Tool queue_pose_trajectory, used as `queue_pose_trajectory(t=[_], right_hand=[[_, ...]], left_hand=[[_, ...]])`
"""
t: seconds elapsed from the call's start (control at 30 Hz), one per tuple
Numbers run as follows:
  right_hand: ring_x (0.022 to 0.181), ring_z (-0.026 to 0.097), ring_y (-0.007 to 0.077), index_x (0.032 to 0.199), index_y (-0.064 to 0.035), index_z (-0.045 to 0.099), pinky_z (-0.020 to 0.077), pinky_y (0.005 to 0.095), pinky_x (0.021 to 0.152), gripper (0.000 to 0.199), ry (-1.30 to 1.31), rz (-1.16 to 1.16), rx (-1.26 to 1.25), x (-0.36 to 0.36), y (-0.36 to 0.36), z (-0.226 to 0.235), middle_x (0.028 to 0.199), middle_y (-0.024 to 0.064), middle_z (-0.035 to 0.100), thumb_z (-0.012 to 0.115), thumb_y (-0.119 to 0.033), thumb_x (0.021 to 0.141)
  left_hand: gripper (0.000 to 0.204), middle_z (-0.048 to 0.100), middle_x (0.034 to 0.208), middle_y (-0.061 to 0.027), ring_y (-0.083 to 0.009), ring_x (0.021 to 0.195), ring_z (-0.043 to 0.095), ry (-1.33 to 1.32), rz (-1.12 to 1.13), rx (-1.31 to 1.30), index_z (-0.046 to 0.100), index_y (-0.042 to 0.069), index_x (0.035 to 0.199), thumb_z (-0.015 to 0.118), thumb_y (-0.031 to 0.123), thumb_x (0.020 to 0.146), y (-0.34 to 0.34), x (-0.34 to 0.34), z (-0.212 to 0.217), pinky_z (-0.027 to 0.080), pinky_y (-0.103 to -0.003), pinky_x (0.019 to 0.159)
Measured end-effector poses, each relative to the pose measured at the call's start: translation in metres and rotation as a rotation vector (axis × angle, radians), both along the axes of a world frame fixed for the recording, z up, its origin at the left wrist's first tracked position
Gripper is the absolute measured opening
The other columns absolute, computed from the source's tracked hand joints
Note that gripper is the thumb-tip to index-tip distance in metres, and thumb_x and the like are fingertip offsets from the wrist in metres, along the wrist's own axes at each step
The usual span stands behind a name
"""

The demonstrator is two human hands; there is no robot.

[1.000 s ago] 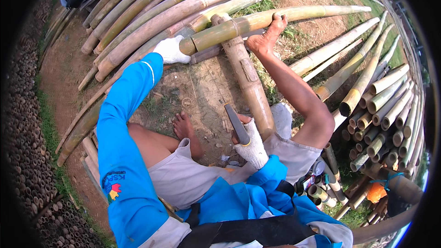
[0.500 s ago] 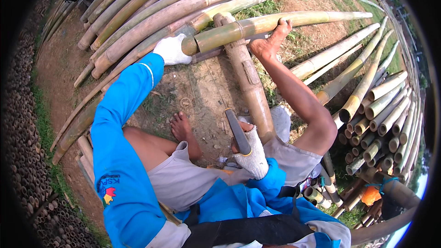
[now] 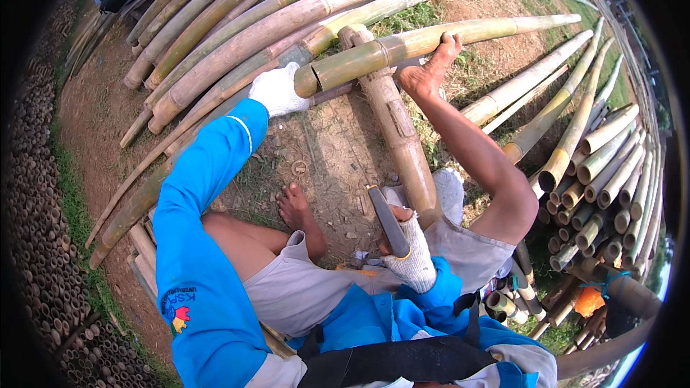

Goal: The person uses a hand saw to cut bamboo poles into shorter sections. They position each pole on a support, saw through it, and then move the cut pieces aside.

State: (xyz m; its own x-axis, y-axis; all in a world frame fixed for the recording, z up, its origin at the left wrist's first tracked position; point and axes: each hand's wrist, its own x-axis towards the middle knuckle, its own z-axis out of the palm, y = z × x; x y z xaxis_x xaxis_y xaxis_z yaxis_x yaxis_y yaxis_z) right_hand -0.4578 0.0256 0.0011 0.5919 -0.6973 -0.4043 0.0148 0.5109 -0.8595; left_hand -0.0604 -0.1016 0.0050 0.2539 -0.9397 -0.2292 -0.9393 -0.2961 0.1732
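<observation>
A green-brown bamboo pole (image 3: pixel 410 44) lies across a thick bamboo support post (image 3: pixel 394 118). Near its left end a narrow dark cut line marks off a short end piece (image 3: pixel 305 82). My left hand (image 3: pixel 279 91), in a white knit glove, grips that end, its fingertips partly hidden. My bare right foot (image 3: pixel 431 72) presses on the pole right of the post. Down by my lap, my gloved right hand (image 3: pixel 411 251) is closed around a dark, flat, long tool with yellow edging (image 3: pixel 389 221); its exact kind is unclear. The tool is apart from the pole.
Long bamboo poles (image 3: pixel 287 18) lie side by side beyond my left hand. A stack of cut poles (image 3: pixel 611 179) stands at the right. Many short bamboo pieces (image 3: pixel 43 244) cover the far left ground. My left foot (image 3: pixel 298 212) rests on bare soil.
The whole view has shifted slightly, so most things sit a little farther right. Both hands keep their holds, and the pole still lies on the post under my foot.
</observation>
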Motion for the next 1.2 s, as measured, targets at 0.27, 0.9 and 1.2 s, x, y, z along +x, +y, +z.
queue_pose_trajectory(t=[0.27,0.9,1.2], right_hand=[[0.077,0.052,0.0063,0.152,-0.0069,0.052,0.0433,0.0243,0.067,0.069,0.074,0.083,-0.458,-0.002,0.007,-0.013,0.099,-0.0038,0.054,0.076,0.008,0.090],[0.085,0.069,0.0221,0.146,-0.0091,0.057,0.0559,0.0374,0.078,0.068,0.212,0.105,-0.563,0.007,-0.012,0.005,0.096,0.0087,0.066,0.079,0.003,0.083],[0.109,0.073,0.0332,0.148,-0.0106,0.064,0.0569,0.0412,0.094,0.064,0.486,0.130,-0.350,-0.075,0.044,-0.055,0.121,0.0190,0.068,0.085,-0.010,0.087]], left_hand=[[0.063,0.080,0.114,-0.0262,-0.0455,0.111,0.077,-0.007,0.026,-0.027,0.067,0.006,0.128,0.080,0.046,0.081,0.001,-0.008,0.000,0.061,-0.052,0.099],[0.064,0.079,0.120,-0.0267,-0.0455,0.115,0.077,-0.027,0.023,0.045,0.065,0.002,0.131,0.078,0.047,0.087,0.000,-0.020,-0.002,0.060,-0.051,0.101],[0.080,0.080,0.117,-0.0253,-0.0479,0.109,0.077,0.137,-0.119,0.257,0.065,0.010,0.139,0.087,0.051,0.074,0.023,-0.039,-0.047,0.060,-0.052,0.100]])
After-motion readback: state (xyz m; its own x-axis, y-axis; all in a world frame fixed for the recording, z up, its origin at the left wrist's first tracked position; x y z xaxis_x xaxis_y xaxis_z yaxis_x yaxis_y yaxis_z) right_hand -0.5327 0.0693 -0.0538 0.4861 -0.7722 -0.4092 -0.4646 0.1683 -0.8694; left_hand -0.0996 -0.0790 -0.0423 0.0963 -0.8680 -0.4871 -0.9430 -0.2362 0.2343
